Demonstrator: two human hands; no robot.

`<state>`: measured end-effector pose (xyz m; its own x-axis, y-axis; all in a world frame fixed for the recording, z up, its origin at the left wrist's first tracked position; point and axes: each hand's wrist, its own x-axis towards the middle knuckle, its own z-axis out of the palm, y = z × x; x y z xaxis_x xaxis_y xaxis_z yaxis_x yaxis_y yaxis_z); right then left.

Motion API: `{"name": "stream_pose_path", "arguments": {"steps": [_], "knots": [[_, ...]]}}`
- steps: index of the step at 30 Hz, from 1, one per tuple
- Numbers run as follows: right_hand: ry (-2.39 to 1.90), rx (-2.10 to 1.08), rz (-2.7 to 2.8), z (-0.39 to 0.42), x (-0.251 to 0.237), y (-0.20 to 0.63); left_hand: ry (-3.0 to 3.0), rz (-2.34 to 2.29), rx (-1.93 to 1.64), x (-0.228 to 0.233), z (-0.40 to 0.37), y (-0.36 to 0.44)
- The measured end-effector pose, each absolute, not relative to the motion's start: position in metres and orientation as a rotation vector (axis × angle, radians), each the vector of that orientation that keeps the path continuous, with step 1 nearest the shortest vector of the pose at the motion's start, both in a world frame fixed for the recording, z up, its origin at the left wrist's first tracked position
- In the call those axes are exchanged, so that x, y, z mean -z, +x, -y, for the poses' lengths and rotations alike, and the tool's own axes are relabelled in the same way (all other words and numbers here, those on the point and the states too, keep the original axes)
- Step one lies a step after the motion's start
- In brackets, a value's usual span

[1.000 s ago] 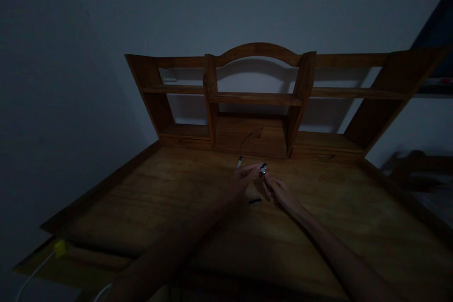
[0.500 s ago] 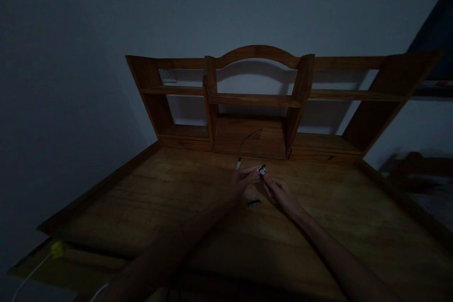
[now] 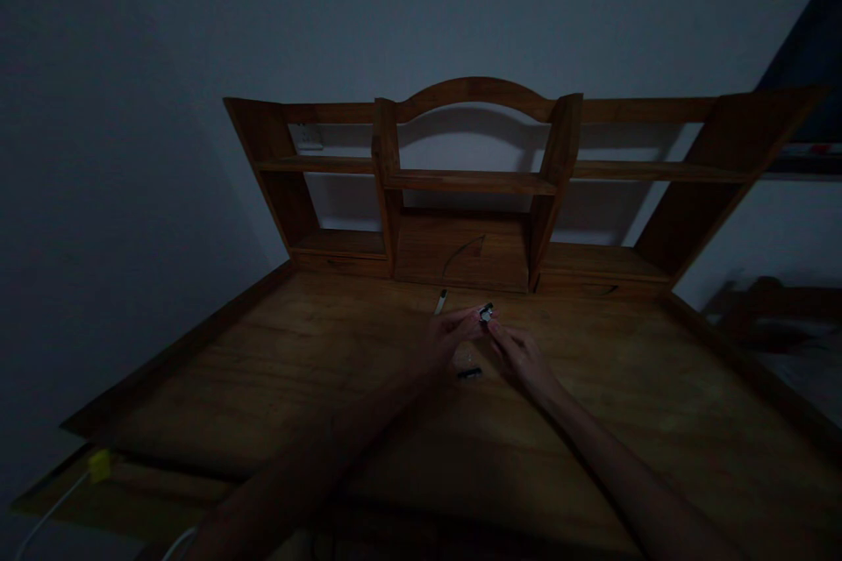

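Observation:
The scene is dim. My left hand [image 3: 448, 334] and my right hand [image 3: 519, 359] meet over the middle of a wooden desk [image 3: 276, 368]. Between their fingertips is a small shiny dark object [image 3: 487, 312]; the left fingers pinch it and the right fingertips touch it from below right. On the desk just under the hands lies a small dark flat piece [image 3: 469, 372]. A short pen-like stick [image 3: 440, 301] with a pale tip lies a little beyond the left hand.
A wooden shelf unit [image 3: 470, 184] with an arched top stands at the desk's back against a pale wall. A wall socket [image 3: 306, 138] shows behind its left bay. A yellow item [image 3: 99, 465] with a white cable sits at the front left corner.
The hands stay together on the small object and have barely moved. The view has shifted slightly.

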<state>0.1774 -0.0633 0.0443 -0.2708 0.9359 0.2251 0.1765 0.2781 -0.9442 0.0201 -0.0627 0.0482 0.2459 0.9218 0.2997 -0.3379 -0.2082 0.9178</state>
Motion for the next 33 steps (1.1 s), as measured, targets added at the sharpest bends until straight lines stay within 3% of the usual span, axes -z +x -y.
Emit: {"name": "stream_pose_path", "arguments": {"steps": [15,27,33], "knots": [[-1.061,-0.979,1.722,0.063,-0.043,0.177,1.404,-0.738,-1.306,-0.044,0.063,0.019],[-0.955,-1.277,1.665,0.055,-0.039,0.175,1.397,-0.742,-1.321,-0.054,0.066,0.019],[-0.962,-1.255,1.66,0.058,-0.042,0.175,1.357,-0.72,-1.353,-0.053,0.066,0.021]]}}
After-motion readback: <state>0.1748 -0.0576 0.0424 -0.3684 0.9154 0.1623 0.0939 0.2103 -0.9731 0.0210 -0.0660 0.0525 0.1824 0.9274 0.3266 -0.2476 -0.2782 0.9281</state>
